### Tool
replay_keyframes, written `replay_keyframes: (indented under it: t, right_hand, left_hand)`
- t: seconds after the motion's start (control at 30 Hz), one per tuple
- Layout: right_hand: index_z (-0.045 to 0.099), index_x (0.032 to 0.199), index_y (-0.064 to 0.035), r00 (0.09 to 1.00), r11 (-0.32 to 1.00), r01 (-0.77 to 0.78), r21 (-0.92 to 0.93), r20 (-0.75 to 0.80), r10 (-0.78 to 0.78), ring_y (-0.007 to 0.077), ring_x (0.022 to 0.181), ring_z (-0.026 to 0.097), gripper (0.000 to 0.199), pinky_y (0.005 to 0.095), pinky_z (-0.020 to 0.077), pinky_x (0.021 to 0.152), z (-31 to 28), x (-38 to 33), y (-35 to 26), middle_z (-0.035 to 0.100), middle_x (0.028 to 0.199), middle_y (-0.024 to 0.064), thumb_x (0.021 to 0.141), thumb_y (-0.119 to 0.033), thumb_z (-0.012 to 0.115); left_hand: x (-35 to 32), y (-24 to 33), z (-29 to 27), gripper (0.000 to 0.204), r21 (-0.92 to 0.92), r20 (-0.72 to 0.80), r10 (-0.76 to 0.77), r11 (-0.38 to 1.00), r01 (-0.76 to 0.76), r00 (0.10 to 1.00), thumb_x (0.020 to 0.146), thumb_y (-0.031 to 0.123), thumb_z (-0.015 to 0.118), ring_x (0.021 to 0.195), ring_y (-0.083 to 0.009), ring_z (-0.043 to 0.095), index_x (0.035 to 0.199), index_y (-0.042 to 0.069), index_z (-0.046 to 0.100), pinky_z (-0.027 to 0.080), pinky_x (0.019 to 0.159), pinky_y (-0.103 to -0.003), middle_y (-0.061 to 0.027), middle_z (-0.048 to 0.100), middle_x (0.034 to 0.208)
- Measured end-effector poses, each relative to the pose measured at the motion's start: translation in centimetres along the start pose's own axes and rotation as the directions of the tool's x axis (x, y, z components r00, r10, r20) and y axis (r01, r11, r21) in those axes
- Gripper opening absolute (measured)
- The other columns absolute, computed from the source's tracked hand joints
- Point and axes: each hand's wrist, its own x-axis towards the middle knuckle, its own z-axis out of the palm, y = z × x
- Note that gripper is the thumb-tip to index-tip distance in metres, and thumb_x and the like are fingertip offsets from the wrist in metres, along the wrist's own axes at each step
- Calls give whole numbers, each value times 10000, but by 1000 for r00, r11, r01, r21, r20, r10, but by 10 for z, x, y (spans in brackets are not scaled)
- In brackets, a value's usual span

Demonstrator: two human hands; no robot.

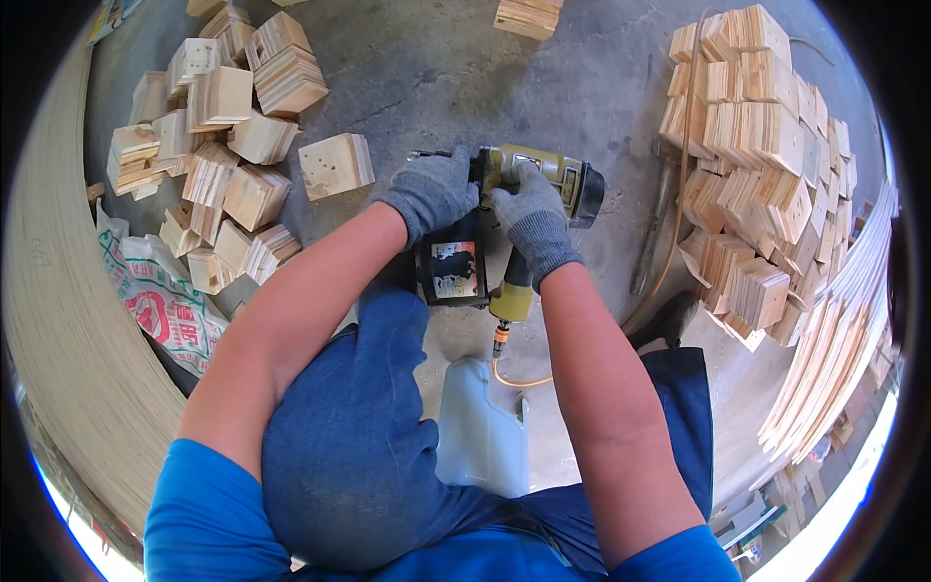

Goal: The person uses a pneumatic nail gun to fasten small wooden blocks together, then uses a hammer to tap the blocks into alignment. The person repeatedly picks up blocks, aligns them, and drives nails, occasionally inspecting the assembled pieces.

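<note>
An olive-yellow and black air nail gun (555,175) lies crosswise in front of me, its black end cap to the right. My left hand (434,189), in a grey knit glove, is closed around the gun's front end, its fingertips partly hidden. My right hand (531,209), gloved the same way, grips the middle of the gun's body. The handle points back toward me, ending in an orange-collared air fitting (500,338) with a thin hose. Beside the handle sits a black drum-shaped part (453,272) bearing a picture label; whether it is joined to the gun is hidden.
Plywood blocks (228,97) are heaped at the left, with a single block (336,166) nearer my left hand. Stacked blocks (756,116) rise on the right, a hose (687,126) hanging before them. A pale blue plastic piece (482,427) lies between my legs; a printed sack (160,301) is at left.
</note>
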Motion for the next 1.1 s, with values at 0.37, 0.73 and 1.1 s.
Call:
replay_keyframes:
  t: [0.37, 0.73, 1.1]
  right_hand:
    - [660, 1187, -9, 1000, 999, -30, -15, 1, 30, 409, 1079, 711, 385, 460, 542, 974, -2, -2, -9, 739, 1099, 257, 889, -250, 695]
    - [681, 1194, -36, 1000, 998, 1, 59, -21, 0, 380, 1083, 717, 359, 437, 543, 974, 3, -4, 3, 751, 1115, 212, 899, -238, 717]
    - [674, 1194, -20, 999, 998, 38, 55, -32, -36, 350, 1059, 739, 380, 420, 556, 961, 9, -4, 9, 767, 1089, 197, 889, -238, 740]
  left_hand:
    - [51, -11, -46, 460, -79, -139, -42, 996, 31, 989, 969, 438, 605, 963, -440, 718, 1119, 18, 721, 554, 885, -517, -265, 738, 1024]
    - [-19, -59, -3, 304, -384, -423, -68, 917, -110, 904, 971, 273, 645, 1008, -374, 703, 1172, 56, 714, 549, 913, -431, -185, 737, 1027]
    - [-58, -59, 34, 486, 203, -251, 365, 925, -320, 896, 902, 131, 594, 1116, -354, 657, 1385, 91, 629, 519, 971, -459, -170, 616, 1383]
